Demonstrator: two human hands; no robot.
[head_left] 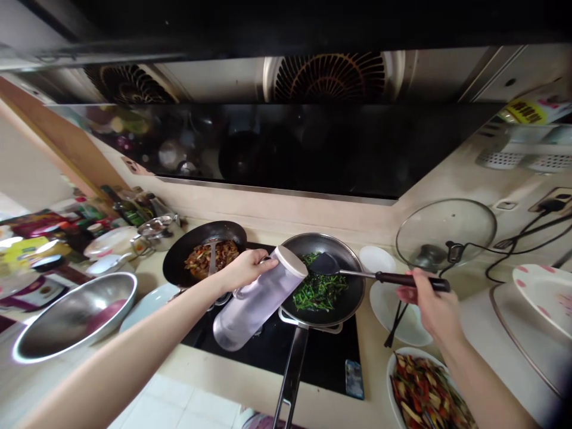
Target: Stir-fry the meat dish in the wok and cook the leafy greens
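Note:
My left hand [252, 268] is closed round the handle of a translucent, pale purple water jug [257, 307]. The jug tilts with its white-lidded end toward the frying pan [355, 298] on the right burner; whether liquid comes out I cannot tell. Chopped green vegetables [319, 292] lie in that pan. My right hand [431, 304] grips the dark handle of a spatula [361, 274], whose black blade rests at the greens. Below the right hand are a white plate [382, 304] and dark chopsticks [395, 325].
A wok [176, 253] with browned food and a metal spatula stands on the left. A steel bowl [31, 342] and several bottles [129, 211] fill the left counter. At right are a bowl of cooked food [424, 387], a glass lid [447, 232] and cables. The range hood [268, 149] hangs low.

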